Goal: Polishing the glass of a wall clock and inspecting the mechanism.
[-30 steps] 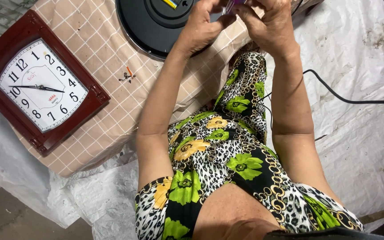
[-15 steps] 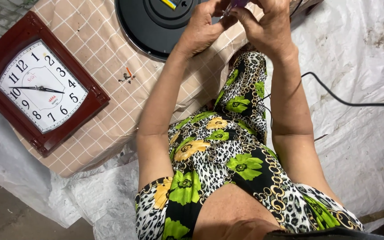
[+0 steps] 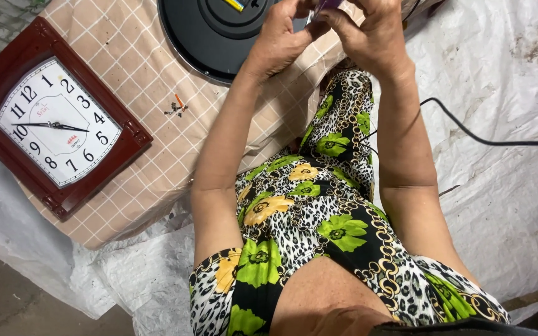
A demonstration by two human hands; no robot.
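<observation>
At the far edge, both hands meet over the round black clock back (image 3: 207,37): left hand (image 3: 281,37) and right hand (image 3: 372,37) pinch one small purple object (image 3: 326,5), mostly cut off. A red-framed wall clock (image 3: 54,121) lies left on the checked cloth (image 3: 157,137).

Both hands meet at the top edge of the view, the left hand (image 3: 281,40) touching the right hand (image 3: 368,37), with a small object (image 3: 326,5) pinched between their fingers (image 3: 319,28). Just beneath and left of the fingers lies a round disc (image 3: 213,37) on a checked cloth (image 3: 126,62). Farther left on that cloth rests a wall clock (image 3: 57,121); between clock and fingers lie a few tiny parts (image 3: 177,107). Right of the fingers a cable (image 3: 481,138) runs across a sheet (image 3: 505,186).
</observation>
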